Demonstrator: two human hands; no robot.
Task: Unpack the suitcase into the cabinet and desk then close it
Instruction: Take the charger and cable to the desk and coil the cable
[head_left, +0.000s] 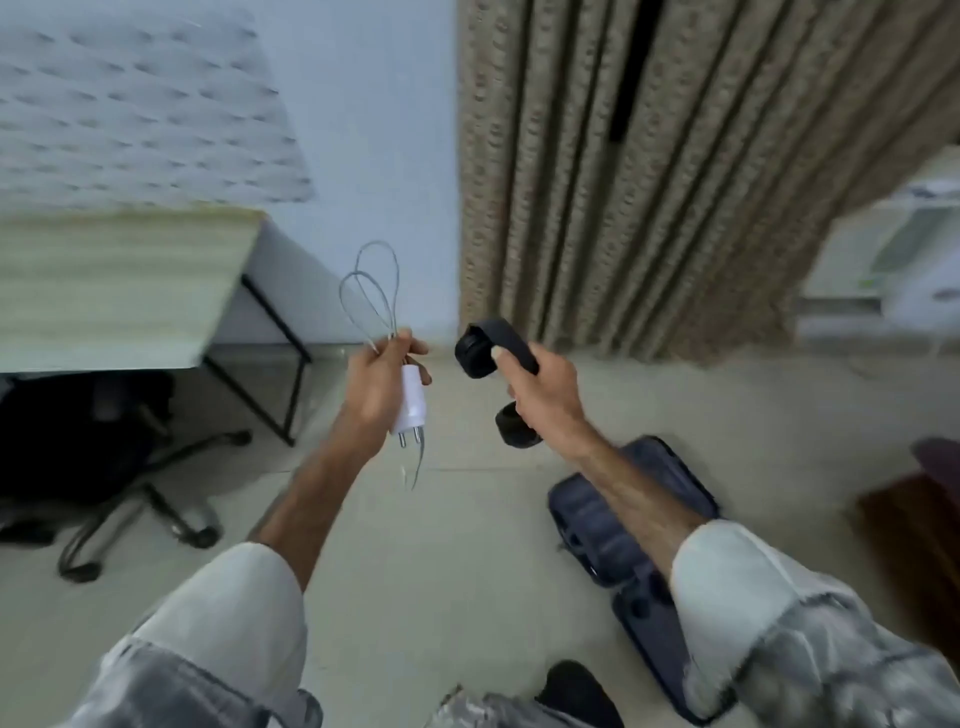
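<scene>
Near on the right, the dark suitcase lies on the floor, partly hidden under the right arm. Above it the right hand grips the black headphones by the band, fingers clenched round it, ear cups hanging free. The left hand clasps a white charger, prongs down, its cable looped upward, likely to prevent tangling. Farther left stands the bench, probably their destination. No readable writing shows.
</scene>
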